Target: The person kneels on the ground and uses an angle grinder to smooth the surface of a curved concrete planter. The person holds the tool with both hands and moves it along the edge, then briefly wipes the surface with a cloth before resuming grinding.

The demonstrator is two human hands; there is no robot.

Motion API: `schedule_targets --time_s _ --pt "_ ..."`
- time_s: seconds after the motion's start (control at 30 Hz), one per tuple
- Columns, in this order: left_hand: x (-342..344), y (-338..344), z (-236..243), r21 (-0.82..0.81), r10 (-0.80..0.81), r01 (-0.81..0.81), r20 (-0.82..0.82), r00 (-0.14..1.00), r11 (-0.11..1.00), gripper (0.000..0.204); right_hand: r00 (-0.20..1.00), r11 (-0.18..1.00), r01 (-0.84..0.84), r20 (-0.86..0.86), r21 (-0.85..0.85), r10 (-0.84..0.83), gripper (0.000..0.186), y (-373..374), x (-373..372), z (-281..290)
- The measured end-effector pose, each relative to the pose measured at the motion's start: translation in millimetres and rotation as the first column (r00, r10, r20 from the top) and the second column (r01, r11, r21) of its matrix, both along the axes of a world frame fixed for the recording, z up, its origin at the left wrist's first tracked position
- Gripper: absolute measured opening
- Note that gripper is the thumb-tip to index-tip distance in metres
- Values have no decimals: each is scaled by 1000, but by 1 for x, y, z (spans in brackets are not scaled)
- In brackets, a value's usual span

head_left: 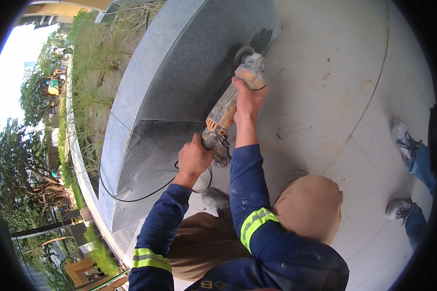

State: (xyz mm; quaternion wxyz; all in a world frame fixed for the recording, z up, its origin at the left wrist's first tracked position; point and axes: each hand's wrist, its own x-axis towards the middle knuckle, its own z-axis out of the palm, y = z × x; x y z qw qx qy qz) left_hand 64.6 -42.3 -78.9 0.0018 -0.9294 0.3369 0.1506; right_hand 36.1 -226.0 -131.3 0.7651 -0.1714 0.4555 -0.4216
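Observation:
An orange and grey angle grinder [223, 110], coated in dust, is held in both hands. My left hand [194, 158] wraps round the rear end of its body, near where the black cord [131, 200] hangs. Close behind the head, my right hand [249, 101] grips the front of the tool. The grinder's round disc [243, 54] is at the dark side face of a grey stone curb [179, 72]; whether it touches cannot be made out. A darker patch [261, 40] marks the stone just beyond the disc.
The cord loops beside my left wrist and along the curb. Grassy planting [94, 72] grows behind the curb. On the right, another person's shoes [404, 138] stand on the pale floor [325, 97]. My bent knee [310, 206] is close to my right forearm.

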Motion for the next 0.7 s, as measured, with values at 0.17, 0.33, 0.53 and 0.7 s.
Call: schedule_targets --time_s 0.17,0.33,0.53,0.7 --pt "18 -3 -3 -9 -30 31 113 993 999 38 997 1000 22 68 -11 -21 78 -8 15 13" --pt "25 -11 -3 -113 2 13 136 991 994 35 995 997 18 96 -76 -11 81 -17 28 15" --pt "28 -17 -6 -16 -47 51 183 982 999 40 993 1000 18 114 4 -18 82 -24 31 3" --pt "25 -16 -9 -105 -13 29 148 989 994 40 994 997 -7 112 -72 15 80 -25 30 10"
